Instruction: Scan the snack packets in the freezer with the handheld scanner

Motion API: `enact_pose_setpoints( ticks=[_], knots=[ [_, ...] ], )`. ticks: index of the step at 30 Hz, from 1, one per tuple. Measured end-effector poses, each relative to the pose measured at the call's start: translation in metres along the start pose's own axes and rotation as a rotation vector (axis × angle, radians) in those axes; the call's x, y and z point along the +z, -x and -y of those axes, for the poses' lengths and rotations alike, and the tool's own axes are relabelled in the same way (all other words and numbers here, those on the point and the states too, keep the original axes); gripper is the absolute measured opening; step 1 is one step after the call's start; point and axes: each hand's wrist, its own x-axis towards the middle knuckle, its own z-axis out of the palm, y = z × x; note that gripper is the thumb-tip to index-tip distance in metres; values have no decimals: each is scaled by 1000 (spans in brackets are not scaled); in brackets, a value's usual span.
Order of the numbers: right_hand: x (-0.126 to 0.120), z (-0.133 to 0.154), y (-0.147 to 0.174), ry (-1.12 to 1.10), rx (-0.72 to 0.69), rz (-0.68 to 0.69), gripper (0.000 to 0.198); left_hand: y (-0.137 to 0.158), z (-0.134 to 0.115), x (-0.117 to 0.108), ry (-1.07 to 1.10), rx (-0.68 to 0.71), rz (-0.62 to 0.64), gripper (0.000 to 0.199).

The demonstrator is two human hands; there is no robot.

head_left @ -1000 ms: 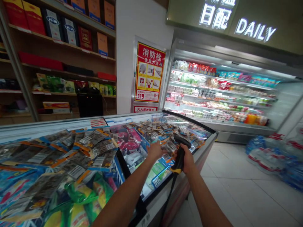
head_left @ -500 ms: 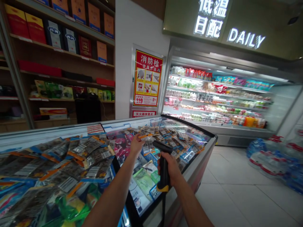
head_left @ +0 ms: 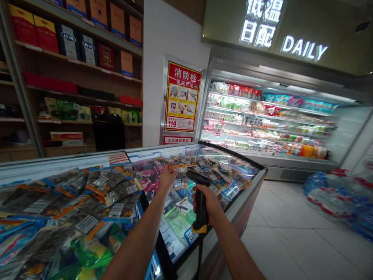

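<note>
In the head view my right hand point(head_left: 208, 202) is wrapped round the grip of a black and yellow barcode scanner point(head_left: 200, 212), its cable hanging down below. The scanner's head points away and to the left. Further out, my left hand point(head_left: 168, 177) has its fingers closed on the edge of a small packet point(head_left: 178, 167) with an orange strip. That packet lies at the near side of a spread of similar packets point(head_left: 214, 169) on the freezer's glass lid. Through the glass beneath my hands, green and white bags point(head_left: 176, 219) show.
More packets point(head_left: 96, 194) cover the left section of the chest freezer point(head_left: 244, 202). Behind stand shelves of boxes point(head_left: 70, 42) and a lit fridge point(head_left: 268, 120). Bottled water packs point(head_left: 332, 194) sit on the tiled floor point(head_left: 279, 233) at right.
The scanner and my right hand have shifted very slightly left and up. My left hand stays at the same packet. The view has moved a little.
</note>
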Motion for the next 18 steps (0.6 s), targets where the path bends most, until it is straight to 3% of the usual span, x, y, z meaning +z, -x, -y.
enact_pose_setpoints(
  ticks=[6,12,18],
  knots=[
    [-1,-1,-6,-7,-7,-55,25,-3,0,-34,3,5,-21,49],
    [12,-9,-9,-16,24,-45,24,-21,9,-111,-308,51,-197,39],
    [20,-13,-11,-29,32,-32,23,-14,16,-183,-635,2,-304,35]
  ],
)
